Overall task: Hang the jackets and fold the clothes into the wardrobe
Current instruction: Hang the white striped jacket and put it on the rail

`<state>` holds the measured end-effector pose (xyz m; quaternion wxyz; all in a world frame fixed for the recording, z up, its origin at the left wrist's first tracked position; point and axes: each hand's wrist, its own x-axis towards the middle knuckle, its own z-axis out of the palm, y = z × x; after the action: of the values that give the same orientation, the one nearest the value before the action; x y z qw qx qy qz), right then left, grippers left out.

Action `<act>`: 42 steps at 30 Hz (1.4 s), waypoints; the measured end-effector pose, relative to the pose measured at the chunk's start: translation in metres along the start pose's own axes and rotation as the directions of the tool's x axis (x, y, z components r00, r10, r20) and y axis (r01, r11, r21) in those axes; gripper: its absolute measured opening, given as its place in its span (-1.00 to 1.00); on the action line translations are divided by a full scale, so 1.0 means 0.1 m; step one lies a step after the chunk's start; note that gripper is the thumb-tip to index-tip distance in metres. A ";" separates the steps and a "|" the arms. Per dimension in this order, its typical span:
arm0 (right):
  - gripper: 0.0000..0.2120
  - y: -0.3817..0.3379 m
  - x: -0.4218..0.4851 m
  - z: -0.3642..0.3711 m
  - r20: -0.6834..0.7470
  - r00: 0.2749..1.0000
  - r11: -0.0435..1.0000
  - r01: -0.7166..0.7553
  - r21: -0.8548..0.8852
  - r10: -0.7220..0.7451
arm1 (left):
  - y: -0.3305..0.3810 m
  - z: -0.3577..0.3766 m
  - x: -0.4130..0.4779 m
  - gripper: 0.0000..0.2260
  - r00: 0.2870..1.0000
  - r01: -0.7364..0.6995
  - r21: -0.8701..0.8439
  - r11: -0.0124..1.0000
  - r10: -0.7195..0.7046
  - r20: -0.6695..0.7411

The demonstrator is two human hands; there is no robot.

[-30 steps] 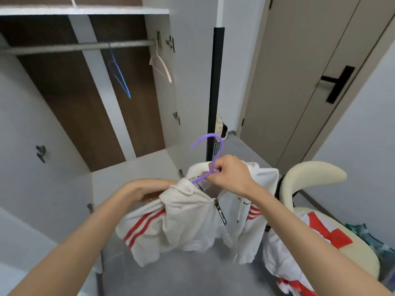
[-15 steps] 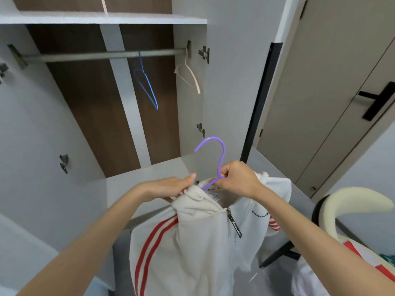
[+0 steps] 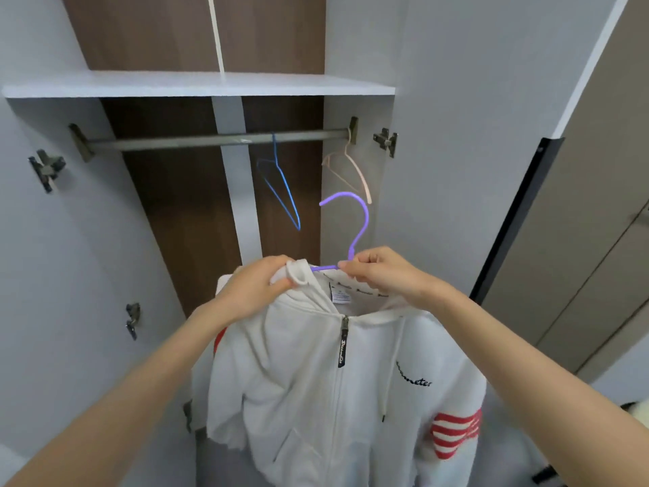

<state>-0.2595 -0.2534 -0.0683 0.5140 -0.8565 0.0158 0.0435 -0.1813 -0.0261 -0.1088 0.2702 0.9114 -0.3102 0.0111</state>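
A white zip-up hooded jacket (image 3: 316, 391) with red sleeve stripes hangs on a purple hanger (image 3: 354, 223) in front of the open wardrobe. My left hand (image 3: 260, 286) pinches the jacket's hood edge at the left shoulder. My right hand (image 3: 382, 272) grips the purple hanger at the base of its hook, which points up and left. The hanger's shoulders are hidden inside the jacket. The grey wardrobe rail (image 3: 217, 139) runs across above, well over the hook.
A blue hanger (image 3: 281, 186) and a beige hanger (image 3: 351, 170) hang at the rail's right end. A white shelf (image 3: 196, 84) sits above the rail. Open wardrobe doors stand at left and right, with hinges (image 3: 385, 141). A beige room door (image 3: 597, 212) is at the right.
The jacket on its purple hanger has risen from low by the chair up toward the wardrobe opening. My view tilted up, and the chair dropped out of sight.
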 end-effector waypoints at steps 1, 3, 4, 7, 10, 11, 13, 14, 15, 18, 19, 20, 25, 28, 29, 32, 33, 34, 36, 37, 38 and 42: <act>-0.70 -0.07 0.12 0.02 0.027 1.000 1.000 0.007 0.031 -0.008 | -0.09 -0.05 0.08 -0.76 0.998 0.008 0.027 1.000 -0.007 -0.069; -0.77 -0.19 0.40 0.07 0.079 0.997 0.996 0.018 0.086 -0.025 | -0.27 -0.15 0.24 -0.73 0.979 0.036 0.013 0.999 -0.032 -0.201; -0.79 -0.24 0.54 0.11 0.095 0.995 0.995 0.020 0.100 -0.030 | -0.36 -0.21 0.30 -0.70 0.965 0.066 -0.023 0.998 -0.070 -0.251; -0.83 -0.34 1.03 0.20 0.136 0.990 0.987 0.012 0.159 -0.034 | -0.61 -0.37 0.47 -0.66 0.933 0.168 -0.080 0.983 -0.185 -0.308; -0.82 -0.44 1.57 0.28 0.190 0.982 0.975 -0.038 0.221 -0.005 | -0.81 -0.52 0.62 -0.66 0.921 0.209 -0.098 0.973 -0.230 -0.315; -0.82 -0.48 1.74 0.31 0.205 0.979 0.972 -0.054 0.228 0.006 | -0.86 -0.57 0.66 -0.66 0.910 0.240 -0.114 0.964 -0.265 -0.319; -0.84 -0.57 2.08 0.36 0.228 0.973 0.970 -0.073 0.230 0.019 | -0.96 -0.66 0.75 -0.67 0.884 0.306 -0.142 0.941 -0.337 -0.324; -0.85 -0.62 2.25 0.39 0.235 0.972 0.970 -0.080 0.231 0.024 | -1.01 -0.70 0.79 -0.67 0.871 0.335 -0.166 0.928 -0.372 -0.321; -0.85 -0.66 2.42 0.42 0.241 0.970 0.968 -0.090 0.234 0.031 | -1.05 -0.74 0.85 -0.69 0.862 0.354 -0.196 0.914 -0.401 -0.311; -0.84 -0.79 2.86 0.52 0.254 0.966 0.958 -0.112 0.264 0.042 | -1.12 -0.82 1.01 -0.74 0.863 0.376 -0.243 0.894 -0.433 -0.260; -0.84 -0.83 2.98 0.54 0.258 0.965 0.951 -0.121 0.285 0.045 | -1.14 -0.84 1.07 -0.75 0.872 0.377 -0.258 0.889 -0.435 -0.225; -0.85 -0.88 3.12 0.57 0.266 0.963 0.941 -0.132 0.313 0.047 | -1.17 -0.86 1.15 -0.75 0.882 0.380 -0.278 0.882 -0.436 -0.180; -0.84 -1.08 3.71 0.74 0.253 0.964 0.906 -0.172 0.387 0.075 | -1.37 -0.95 1.51 -0.60 0.890 0.437 -0.346 0.830 -0.455 0.033; -0.82 -1.15 4.05 0.85 0.248 0.965 0.870 -0.196 0.453 0.088 | -1.64 -0.99 1.72 -0.44 0.876 0.480 -0.370 0.795 -0.458 0.152; -0.82 -1.17 4.15 0.88 0.247 0.965 0.862 -0.201 0.466 0.091 | -1.74 -1.00 1.78 -0.39 0.873 0.486 -0.389 0.783 -0.456 0.173; -0.84 -1.21 4.43 0.96 0.252 0.963 0.836 -0.215 0.505 0.096 | -2.03 -1.04 1.96 -0.33 0.882 0.471 -0.413 0.779 -0.428 0.197; -0.84 -1.22 4.50 0.98 0.256 0.961 0.827 -0.226 0.515 0.103 | -2.11 -1.05 2.01 -0.34 0.888 0.458 -0.444 0.770 -0.417 0.194; -0.85 -1.23 4.57 1.00 0.260 0.960 0.817 -0.234 0.527 0.108 | -2.18 -1.05 2.06 -0.38 0.899 0.435 -0.492 0.755 -0.399 0.183; -0.86 -1.23 4.70 1.02 0.257 0.960 0.804 -0.236 0.546 0.107 | -2.31 -1.03 2.17 -0.55 0.926 0.366 -0.606 0.706 -0.339 0.164; -0.86 -1.22 4.75 1.02 0.248 0.962 0.803 -0.234 0.548 0.111 | -2.35 -1.02 2.22 -0.65 0.936 0.342 -0.650 0.679 -0.309 0.170; -0.86 -1.21 4.80 1.03 0.241 0.964 0.807 -0.234 0.543 0.117 | -2.37 -1.01 2.27 -0.74 0.942 0.328 -0.665 0.671 -0.285 0.177; -0.84 -1.17 4.96 1.08 0.247 0.959 0.819 -0.252 0.516 0.139 | -2.47 -1.02 2.42 -0.89 0.961 0.275 -0.598 0.752 -0.231 0.151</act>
<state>0.2361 -0.0949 -0.0612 0.7267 -0.6611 0.0645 0.1751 0.1703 0.0529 -0.0959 0.5397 0.8072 -0.1795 -0.1577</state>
